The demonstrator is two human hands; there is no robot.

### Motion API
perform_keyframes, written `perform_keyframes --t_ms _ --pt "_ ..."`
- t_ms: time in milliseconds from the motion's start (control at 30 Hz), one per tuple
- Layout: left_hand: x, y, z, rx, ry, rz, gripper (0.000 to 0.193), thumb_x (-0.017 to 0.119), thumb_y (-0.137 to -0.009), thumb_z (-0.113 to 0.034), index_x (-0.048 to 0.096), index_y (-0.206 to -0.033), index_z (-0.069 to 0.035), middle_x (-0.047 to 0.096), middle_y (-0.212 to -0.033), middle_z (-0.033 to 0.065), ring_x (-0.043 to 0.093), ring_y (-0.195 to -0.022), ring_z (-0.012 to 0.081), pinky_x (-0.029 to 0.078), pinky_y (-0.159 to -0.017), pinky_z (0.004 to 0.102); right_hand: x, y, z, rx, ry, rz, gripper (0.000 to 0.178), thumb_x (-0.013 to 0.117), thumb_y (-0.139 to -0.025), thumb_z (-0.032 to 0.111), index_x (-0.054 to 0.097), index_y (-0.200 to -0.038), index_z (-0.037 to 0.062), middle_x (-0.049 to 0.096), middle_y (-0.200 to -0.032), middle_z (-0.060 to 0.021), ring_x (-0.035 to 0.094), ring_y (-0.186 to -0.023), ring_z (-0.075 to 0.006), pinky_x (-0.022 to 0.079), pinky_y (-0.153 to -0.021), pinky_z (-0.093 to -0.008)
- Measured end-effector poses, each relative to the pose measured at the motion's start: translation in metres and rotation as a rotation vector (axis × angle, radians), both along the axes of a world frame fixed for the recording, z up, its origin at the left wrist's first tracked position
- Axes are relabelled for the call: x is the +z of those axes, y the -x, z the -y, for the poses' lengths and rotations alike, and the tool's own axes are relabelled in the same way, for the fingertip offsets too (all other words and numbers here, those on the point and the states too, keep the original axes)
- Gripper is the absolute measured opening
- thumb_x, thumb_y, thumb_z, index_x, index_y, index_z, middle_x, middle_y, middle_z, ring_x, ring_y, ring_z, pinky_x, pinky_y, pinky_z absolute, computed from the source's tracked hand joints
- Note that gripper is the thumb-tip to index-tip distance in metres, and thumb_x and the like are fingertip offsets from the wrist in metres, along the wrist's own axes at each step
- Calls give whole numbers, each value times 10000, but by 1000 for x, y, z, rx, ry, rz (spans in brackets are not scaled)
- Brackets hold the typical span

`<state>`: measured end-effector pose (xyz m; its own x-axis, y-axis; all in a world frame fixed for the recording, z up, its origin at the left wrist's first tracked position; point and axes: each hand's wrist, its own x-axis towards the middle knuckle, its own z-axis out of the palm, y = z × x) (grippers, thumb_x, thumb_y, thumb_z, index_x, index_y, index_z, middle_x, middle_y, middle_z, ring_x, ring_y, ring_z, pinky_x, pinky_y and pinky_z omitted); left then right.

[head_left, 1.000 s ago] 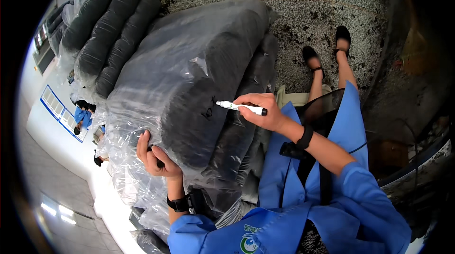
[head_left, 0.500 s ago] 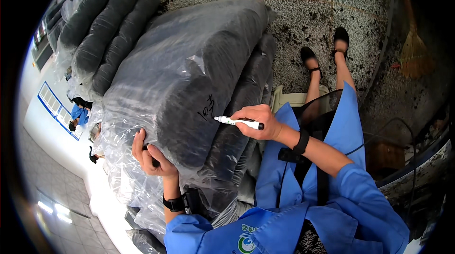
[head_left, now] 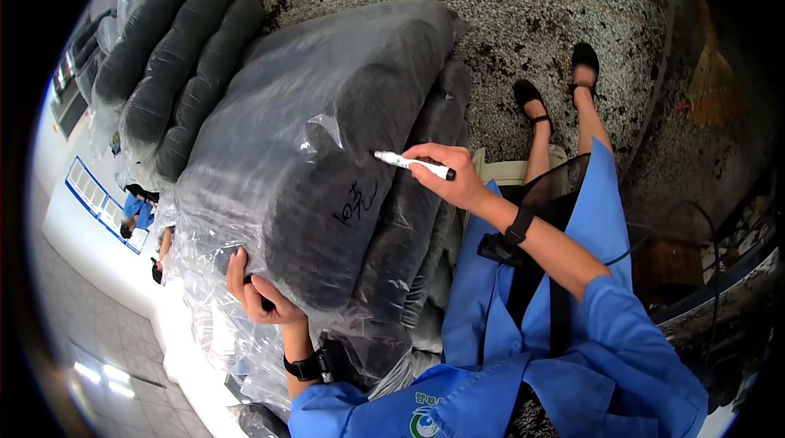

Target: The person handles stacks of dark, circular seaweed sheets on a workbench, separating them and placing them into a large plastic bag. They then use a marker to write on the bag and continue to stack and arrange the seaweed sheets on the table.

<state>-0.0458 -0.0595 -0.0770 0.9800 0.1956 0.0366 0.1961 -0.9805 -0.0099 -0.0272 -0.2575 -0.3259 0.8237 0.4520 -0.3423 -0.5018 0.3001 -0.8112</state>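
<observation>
The plastic-wrapped bundle [head_left: 278, 123] lies in front of me in the head view, dark filling under clear film, on top of another bagged bundle [head_left: 446, 123]. Its long side runs on a slant, from near my left hand [head_left: 270, 300] up and away to the right. On that side face I read out black handwritten marks [head_left: 356, 202], standing between my two hands.

My right hand [head_left: 441, 176] has its fingers pressed together, pinching a white marker [head_left: 402, 161] between thumb and forefinger. The marker's long axis lies nearly crosswise, black end to the right, nib pointing left at the bundle's side and tipped slightly away from the body. This is the relation I watch: the face lies left of the right fingers, and the nib is just beyond and right of the marks. The right hand is the nearer one to them. Whether the nib touches the film, I cannot tell from here.

The left fingers curl round a small dark object [head_left: 267, 304] at the bundle's near left corner, beside loose clear film [head_left: 204, 274]. I cannot make out what the object is, nor whether the fingers also grip the film.

Further off to the left I have more dark bagged rolls [head_left: 180, 53]; a broom [head_left: 713, 94] stands far right.
</observation>
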Motion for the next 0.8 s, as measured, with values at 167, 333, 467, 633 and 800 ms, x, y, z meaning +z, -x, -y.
perform_keyframes --t_ms 167,333,467,633,800 --pt "1 -4 2 -4 -12 -16 301 398 -923 -38 422 -632 35 601 -1142 221 527 -1107 362 393 -945 443 -11 0 2 -42 23 -13 126 628 -798 88 654 -885 1 648 -726 -79 609 -609 -134 453 -552 -257" --pt "1 -1 1 -17 -1 -14 299 396 -930 -49 438 -648 42 594 -1146 222 526 -1106 364 392 -947 446 -28 -1 2 149 -70 -23 129 614 -821 104 649 -893 2 640 -716 -80 590 -601 -118 438 -552 -249" --pt "0 -2 1 3 14 -21 296 391 -926 -44 443 -649 46 593 -1145 223 525 -1104 367 391 -947 447 -31 -8 -4 -10 -37 -157 140 610 -839 120 650 -899 -1 641 -723 -66 584 -624 -94 436 -568 -238" --pt "2 -2 0 12 8 -28 296 381 -920 -35 445 -643 48 593 -1143 221 525 -1105 362 391 -948 445 -44 -8 -6 -33 62 -89 149 617 -837 110 649 -932 0 657 -767 -66 602 -664 -109 456 -599 -256" --pt "1 -2 2 29 12 -28 300 381 -921 -39 449 -643 52 592 -1146 217 523 -1110 357 390 -953 440 -43 -6 0 45 8 -55 145 632 -813 97 656 -918 -1 661 -775 -76 601 -647 -125 458 -590 -258"
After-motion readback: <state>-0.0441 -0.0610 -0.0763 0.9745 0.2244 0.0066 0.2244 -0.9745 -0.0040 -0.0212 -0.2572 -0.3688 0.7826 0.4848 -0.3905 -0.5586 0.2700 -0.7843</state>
